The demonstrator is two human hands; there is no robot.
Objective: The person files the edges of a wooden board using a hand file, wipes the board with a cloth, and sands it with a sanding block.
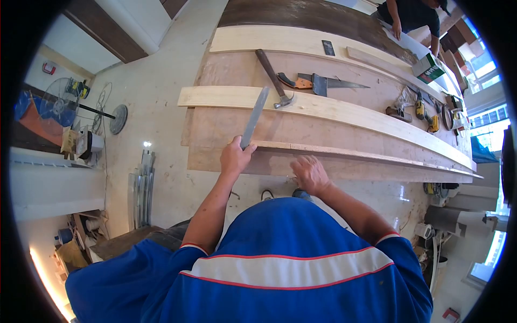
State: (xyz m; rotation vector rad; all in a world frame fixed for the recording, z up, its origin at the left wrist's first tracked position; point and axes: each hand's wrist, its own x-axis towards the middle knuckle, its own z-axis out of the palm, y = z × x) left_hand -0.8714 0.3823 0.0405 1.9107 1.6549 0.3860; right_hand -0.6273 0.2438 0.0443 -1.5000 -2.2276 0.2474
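— Clamped in the fingers of the left hand [235, 157]?
— A flat, file-like bar [255, 117] of grey metal, with its lower end hidden there, slanting up across a smooth, pale plank [350, 114] above the worktop [215, 126].
— And the right hand [311, 175]?
— Loosely curled, with fingers slightly apart, near a narrow wooden strip [350, 154] (contact impossible to tell). Top right, a person [412, 17], cut off.
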